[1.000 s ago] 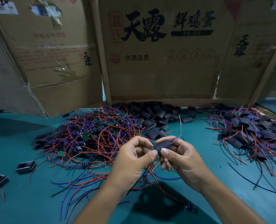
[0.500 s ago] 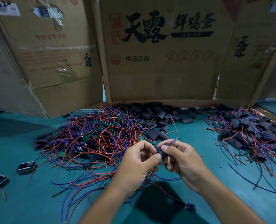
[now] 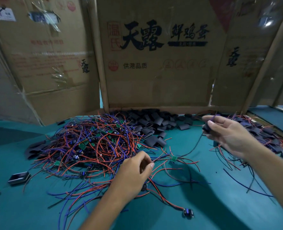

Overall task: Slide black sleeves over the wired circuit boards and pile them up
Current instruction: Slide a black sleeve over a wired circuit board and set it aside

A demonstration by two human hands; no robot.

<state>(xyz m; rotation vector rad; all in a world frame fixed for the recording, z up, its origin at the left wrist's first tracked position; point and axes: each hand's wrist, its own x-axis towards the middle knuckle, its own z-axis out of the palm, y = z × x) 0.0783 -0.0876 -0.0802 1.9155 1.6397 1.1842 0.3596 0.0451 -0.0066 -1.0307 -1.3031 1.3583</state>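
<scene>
Worktop, teal cover, as I log it:
- Tangle of wired circuit boards, red and blue leads, taken as landmark
- Heap of loose black sleeves, just behind the tangle, against the cardboard boxes
- Pile of sleeved boards, well right of the tangle
- Right hand, raised near that pile, thumb and fingers pinching a sleeved board; blurred
- Left hand, at the tangle's near right edge, pinching leads of a green board
- Small dark trays, left of the tangle
</scene>
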